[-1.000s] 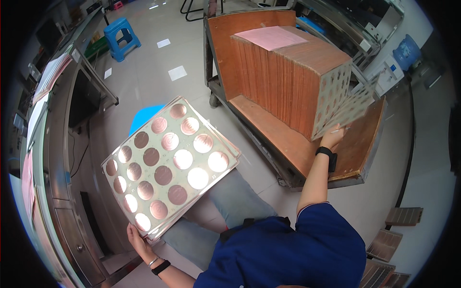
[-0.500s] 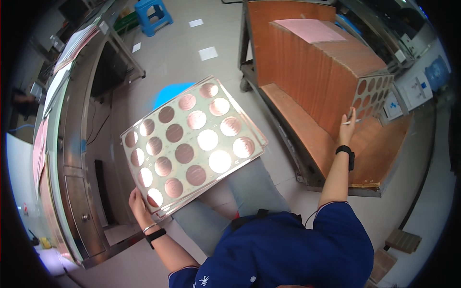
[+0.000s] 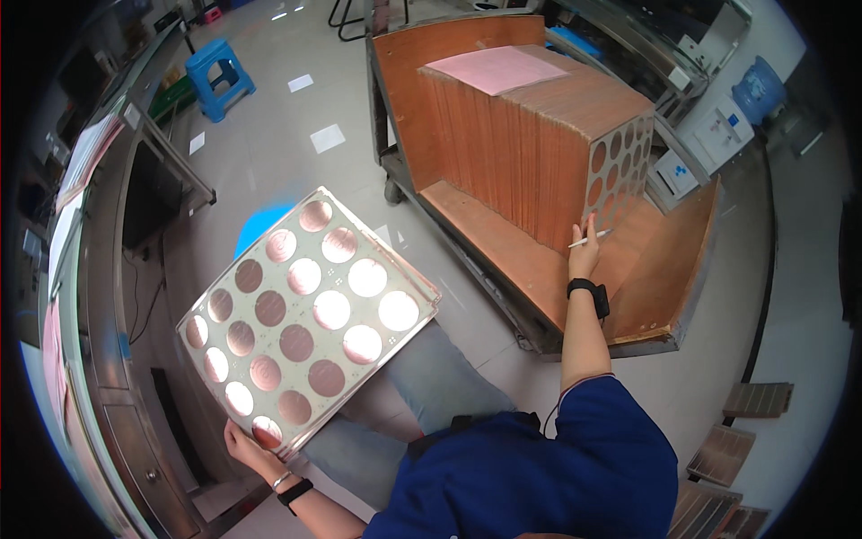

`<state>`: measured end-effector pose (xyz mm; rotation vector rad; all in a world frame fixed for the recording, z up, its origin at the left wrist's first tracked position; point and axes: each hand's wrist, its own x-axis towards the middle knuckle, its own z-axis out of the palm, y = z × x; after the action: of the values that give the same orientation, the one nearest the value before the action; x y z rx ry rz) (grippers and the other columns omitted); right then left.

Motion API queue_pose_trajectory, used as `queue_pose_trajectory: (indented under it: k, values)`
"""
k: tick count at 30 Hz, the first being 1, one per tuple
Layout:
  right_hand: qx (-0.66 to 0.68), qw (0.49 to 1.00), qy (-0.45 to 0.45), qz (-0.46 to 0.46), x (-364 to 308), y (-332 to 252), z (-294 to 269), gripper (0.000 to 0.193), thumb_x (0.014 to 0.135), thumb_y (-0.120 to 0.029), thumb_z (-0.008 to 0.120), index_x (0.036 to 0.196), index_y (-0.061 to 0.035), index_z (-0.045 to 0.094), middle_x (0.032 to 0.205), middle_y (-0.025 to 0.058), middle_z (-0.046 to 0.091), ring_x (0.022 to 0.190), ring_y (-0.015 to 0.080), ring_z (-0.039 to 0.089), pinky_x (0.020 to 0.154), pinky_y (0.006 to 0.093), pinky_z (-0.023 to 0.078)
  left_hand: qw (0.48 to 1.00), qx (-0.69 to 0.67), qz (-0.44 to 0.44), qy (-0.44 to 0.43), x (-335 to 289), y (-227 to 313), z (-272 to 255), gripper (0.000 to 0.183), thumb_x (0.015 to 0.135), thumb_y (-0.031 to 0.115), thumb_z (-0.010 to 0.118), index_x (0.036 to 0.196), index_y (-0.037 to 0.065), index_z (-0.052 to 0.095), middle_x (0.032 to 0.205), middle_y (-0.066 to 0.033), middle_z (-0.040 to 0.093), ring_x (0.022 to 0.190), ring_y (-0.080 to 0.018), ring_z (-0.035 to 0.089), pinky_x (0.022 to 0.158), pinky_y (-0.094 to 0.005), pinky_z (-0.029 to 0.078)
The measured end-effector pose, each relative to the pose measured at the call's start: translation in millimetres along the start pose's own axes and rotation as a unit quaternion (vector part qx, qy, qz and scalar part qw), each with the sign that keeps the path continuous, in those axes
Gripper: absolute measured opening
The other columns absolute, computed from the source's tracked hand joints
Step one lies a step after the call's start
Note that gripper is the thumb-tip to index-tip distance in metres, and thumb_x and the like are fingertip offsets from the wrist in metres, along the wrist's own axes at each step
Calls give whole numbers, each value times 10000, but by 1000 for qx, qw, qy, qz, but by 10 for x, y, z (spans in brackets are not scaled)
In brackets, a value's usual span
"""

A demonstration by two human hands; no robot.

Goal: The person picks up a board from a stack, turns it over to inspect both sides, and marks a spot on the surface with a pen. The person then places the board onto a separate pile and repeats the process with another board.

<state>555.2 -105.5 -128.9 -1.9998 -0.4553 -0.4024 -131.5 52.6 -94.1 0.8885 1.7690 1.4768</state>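
My left hand (image 3: pixel 251 451) grips the near corner of a few flat rectangular panels (image 3: pixel 289 292) stacked over my lap. The top panel is pale, with rows of shiny copper-coloured discs. To the right, my right hand (image 3: pixel 584 256) holds a thin white pen (image 3: pixel 594 238) across its fingers. Its fingertips reach up to the lower edge of a long row of upright panels (image 3: pixel 512 153); whether they grip the front panel cannot be told. That front panel (image 3: pixel 620 171) shows similar round copper discs. A pink sheet (image 3: pixel 494 67) lies on top of the row.
A brown-boarded cart (image 3: pixel 480 225) carries the row of panels. Along the left runs a metal workbench (image 3: pixel 148 395) with a drawer. A blue stool (image 3: pixel 218 79) stands at the far left, a water dispenser (image 3: pixel 718 139) at the far right. Brown slatted pieces (image 3: pixel 759 400) lie at lower right.
The view has turned, so the cart sits further left in it and the held panels further left and lower. My right hand stays at the row's lower front edge, pen still in it.
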Motion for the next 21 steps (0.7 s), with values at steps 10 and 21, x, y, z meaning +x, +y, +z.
queue_pose_trajectory:
  k: [10,21]
  values:
    - [33,988,-137,59,261,172,-225,532,857,-157,627,1343,-90,421,1258,141,518,1114,235,520,881,350,434,997,-71,4,24,-116,134,38,275,930,188,507,1017,-67,561,1027,-93,587,900,-157,548,809,-295,452]
    - [214,902,-310,-211,-841,-1936,675,322,926,-117,501,1215,25,490,1230,168,538,1159,246,511,980,332,384,978,-187,74,45,-312,294,57,235,935,238,533,823,34,571,815,-10,589,739,-89,521,675,-252,450]
